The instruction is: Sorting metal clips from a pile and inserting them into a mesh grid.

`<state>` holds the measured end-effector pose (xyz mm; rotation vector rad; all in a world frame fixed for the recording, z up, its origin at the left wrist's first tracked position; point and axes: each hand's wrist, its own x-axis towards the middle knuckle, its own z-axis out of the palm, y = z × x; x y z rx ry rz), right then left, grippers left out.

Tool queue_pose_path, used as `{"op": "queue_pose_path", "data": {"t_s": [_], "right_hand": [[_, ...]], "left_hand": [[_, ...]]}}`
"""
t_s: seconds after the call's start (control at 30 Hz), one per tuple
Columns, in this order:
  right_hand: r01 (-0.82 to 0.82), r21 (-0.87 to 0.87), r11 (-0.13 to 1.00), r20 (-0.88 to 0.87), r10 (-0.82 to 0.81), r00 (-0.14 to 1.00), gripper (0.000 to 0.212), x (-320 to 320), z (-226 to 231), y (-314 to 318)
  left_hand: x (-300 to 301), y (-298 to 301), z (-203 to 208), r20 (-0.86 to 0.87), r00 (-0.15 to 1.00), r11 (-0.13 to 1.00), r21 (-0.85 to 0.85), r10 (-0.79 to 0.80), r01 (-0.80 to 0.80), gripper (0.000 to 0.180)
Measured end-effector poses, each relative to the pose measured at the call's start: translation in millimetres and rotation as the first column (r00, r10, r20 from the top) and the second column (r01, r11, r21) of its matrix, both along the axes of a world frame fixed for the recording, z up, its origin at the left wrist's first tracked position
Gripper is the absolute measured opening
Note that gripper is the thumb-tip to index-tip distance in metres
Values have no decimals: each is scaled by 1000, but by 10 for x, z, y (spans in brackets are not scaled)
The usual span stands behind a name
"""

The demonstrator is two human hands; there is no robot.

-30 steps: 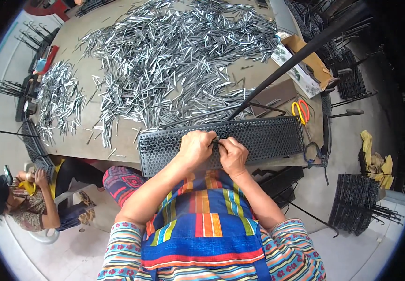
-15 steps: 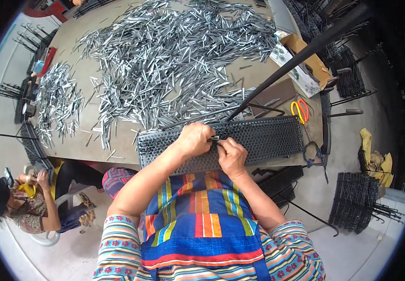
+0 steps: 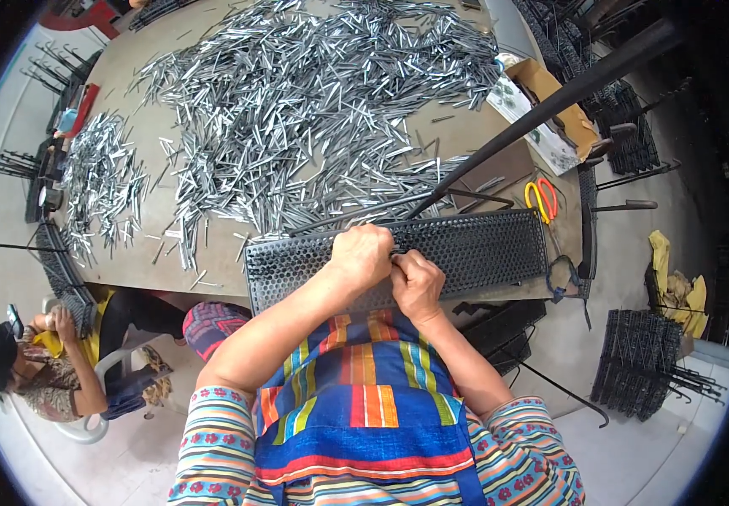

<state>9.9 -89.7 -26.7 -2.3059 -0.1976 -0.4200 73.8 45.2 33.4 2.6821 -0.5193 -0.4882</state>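
A long black perforated metal tray (image 3: 474, 250) rests at the table's near edge, tilted toward me, its face covered with rows of small round holes. My left hand (image 3: 363, 255) is closed over the tray's middle, knuckles up. Just right of it my right hand (image 3: 418, 282) is closed too, thumb and fingertips pinched together near the left fingers. A small dark bit shows between the two hands; what the fingers hold is hidden. Beyond the tray lies a broad heap of thin silver-grey metal strips (image 3: 297, 110), loose on the table.
A smaller strip pile (image 3: 103, 177) lies left. Yellow-and-red-handled scissors (image 3: 542, 201) and an open cardboard box (image 3: 554, 118) are at right. A thick black bar (image 3: 542, 105) slants over the table. A seated person (image 3: 52, 363) works at left. Black racks (image 3: 639, 363) stand on the floor.
My left hand has shifted slightly right, closer to my right hand. The small silver piece that showed between them is now covered. My right hand stays nearly in place.
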Motion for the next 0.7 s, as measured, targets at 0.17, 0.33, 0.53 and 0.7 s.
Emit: {"op": "queue_pose_path", "data": {"t_s": [0.17, 0.33, 0.53, 0.7], "right_hand": [[-9, -1, 1000, 7, 9, 1000, 4, 1, 13, -6], [-6, -17, 1000, 19, 7, 1000, 4, -10, 16, -4], [2, -124, 992, 58, 5, 998, 9, -35, -8, 3], [-33, -106, 994, 85, 43, 995, 8, -24, -46, 2]], "left_hand": [[-65, -53, -66, 24, 997, 998, -6, 68, -68, 15], [-121, -67, -156, 47, 986, 986, -57, 160, -157, 16], [-142, -58, -129, 56, 970, 967, -115, 237, -229, 18], [-128, 24, -156, 88, 981, 976, -154, 170, -155, 19]]}}
